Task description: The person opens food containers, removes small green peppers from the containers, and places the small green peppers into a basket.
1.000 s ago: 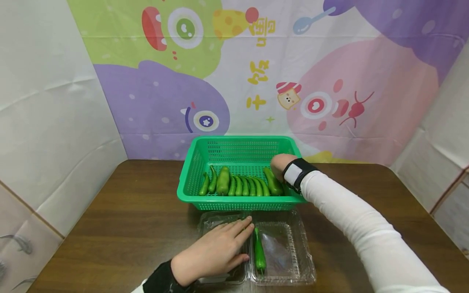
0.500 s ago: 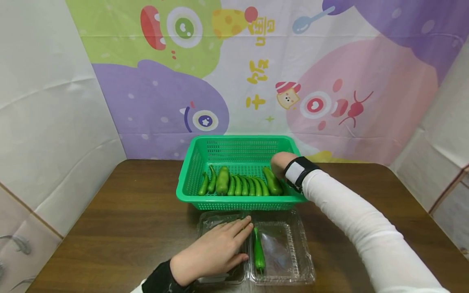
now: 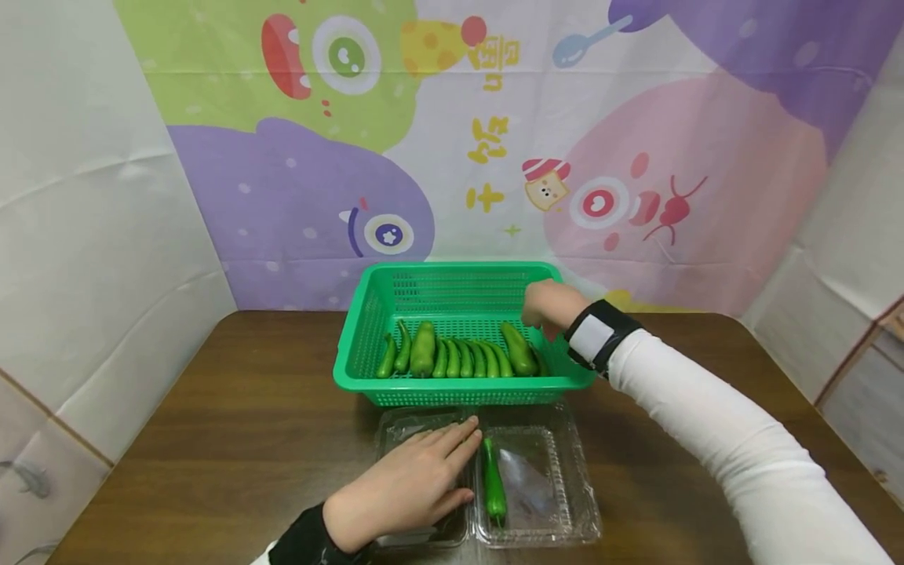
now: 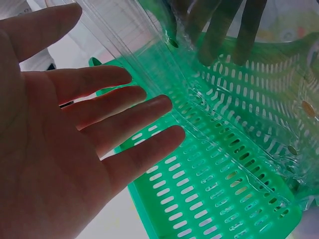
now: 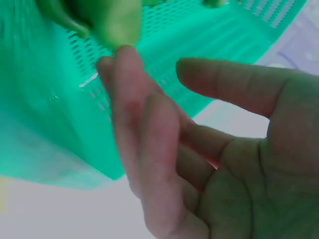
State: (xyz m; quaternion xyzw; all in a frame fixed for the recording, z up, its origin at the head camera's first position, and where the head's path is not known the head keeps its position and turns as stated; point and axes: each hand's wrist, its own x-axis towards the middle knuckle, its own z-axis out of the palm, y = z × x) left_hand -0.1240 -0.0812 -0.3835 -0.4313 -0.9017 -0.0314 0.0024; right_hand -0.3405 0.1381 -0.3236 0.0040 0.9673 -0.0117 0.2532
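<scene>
My left hand [image 3: 406, 479] rests with straight fingers on the left half of a clear plastic clamshell container [image 3: 582, 502]. Beside its fingertips, in the right half, lies one long green pepper [image 3: 493, 482]. My right hand [image 3: 553, 308] is over the right end of a green plastic basket [image 3: 462, 384]. In the right wrist view its fingers [image 5: 159, 164] are loosely bent, the thumb stands apart, and nothing is between them. Nearest to it is a thick green vegetable [image 3: 519, 349], with a darker slim one [image 3: 541, 362] partly hidden beside it.
Several slim green vegetables [image 3: 466, 359] lie in a row along the basket's near side, with another thick one [image 3: 423, 349] toward the left. The basket stands behind the container on a wooden table [image 3: 233, 439]. A printed cloth [image 3: 487, 157] hangs behind.
My right hand has risen slightly out of the basket's right end, uncovering the darker slim vegetable. My left hand stays on the container. The head view has shifted slightly.
</scene>
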